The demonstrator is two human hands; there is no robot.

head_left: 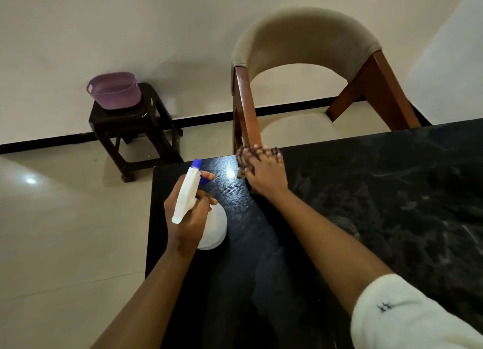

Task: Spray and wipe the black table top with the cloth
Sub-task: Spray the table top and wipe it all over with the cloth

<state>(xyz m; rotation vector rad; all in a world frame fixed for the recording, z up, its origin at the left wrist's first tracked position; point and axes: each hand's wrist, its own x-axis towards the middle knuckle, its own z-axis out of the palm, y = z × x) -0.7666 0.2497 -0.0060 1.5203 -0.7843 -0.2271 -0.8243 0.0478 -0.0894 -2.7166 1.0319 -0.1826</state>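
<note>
The black table top (366, 191) fills the lower right, its far left corner near the centre. My left hand (188, 218) grips a white spray bottle (213, 228) with a white trigger head and blue nozzle, held above the table's left part with the nozzle aimed toward the far edge. My right hand (265, 173) lies flat on a dark patterned cloth (245, 157), pressing it onto the table at the far edge. Most of the cloth is hidden under the hand. A light reflection shines on the surface just left of the cloth.
A beige upholstered chair (308, 61) with brown wooden legs stands right behind the table's far edge. A dark stool (130, 129) carrying a purple plastic basin (115, 91) stands by the wall at the left. Pale tiled floor (65, 231) lies left of the table.
</note>
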